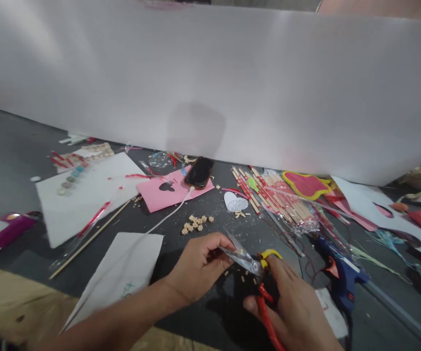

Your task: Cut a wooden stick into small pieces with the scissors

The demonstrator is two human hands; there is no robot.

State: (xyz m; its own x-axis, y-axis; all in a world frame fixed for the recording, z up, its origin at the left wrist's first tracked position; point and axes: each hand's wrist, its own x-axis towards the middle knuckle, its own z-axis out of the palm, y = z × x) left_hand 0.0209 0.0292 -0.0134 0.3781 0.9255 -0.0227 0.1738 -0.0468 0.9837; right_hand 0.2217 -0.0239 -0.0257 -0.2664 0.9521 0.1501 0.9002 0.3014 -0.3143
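Note:
My right hand grips scissors by their red and yellow handles, and the blades are spread apart, pointing up and left. Close by the blades, my left hand is closed in a pinch. What it holds between thumb and fingertips is too small to make out. Several short, pale cut pieces lie on the dark table below the scissors. Beyond my left hand is a small pile of pale star-like pieces. A white paper heart with drawn lines lies past the blades, with more short pieces beside it.
A phone on a cable rests over pink paper. Wooden sticks in plastic wrap lie beyond my right hand. A blue glue gun is at the right. White paper and a purple tool are leftward. A white panel stands behind.

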